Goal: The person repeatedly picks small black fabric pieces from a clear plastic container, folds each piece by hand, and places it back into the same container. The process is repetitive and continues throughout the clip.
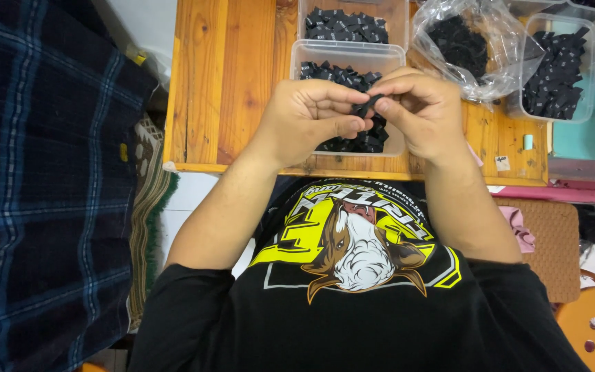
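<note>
A low wooden table of orange-stained planks [242, 83] carries the work area. On it stand clear rectangular plastic tubs filled with small black woven labels — the nearest tub [348, 54] directly under the hands, a second tub [352, 21] behind it, a third tub [560, 69] at the far right. Between them lies a crumpled clear plastic bag [470, 45] holding more black labels. A dark blue checked cloth [43, 186] hangs at the left.

The left hand [308, 117] and the right hand [421, 110] meet above the nearest tub. Both are closed in a pinch on one small black folded label [369, 105], held between thumbs and forefingers.

Key relation: the label sits at the junction of the two grips, just above the tub's near half. Its long axis appears to run roughly left to right — from one pinch to the other. Neither hand is clearly nearer; both touch it.

Hidden: most of the label is covered by fingertips, so its fold and full outline cannot be made out. The tub's near wall is masked by the hands.
</note>
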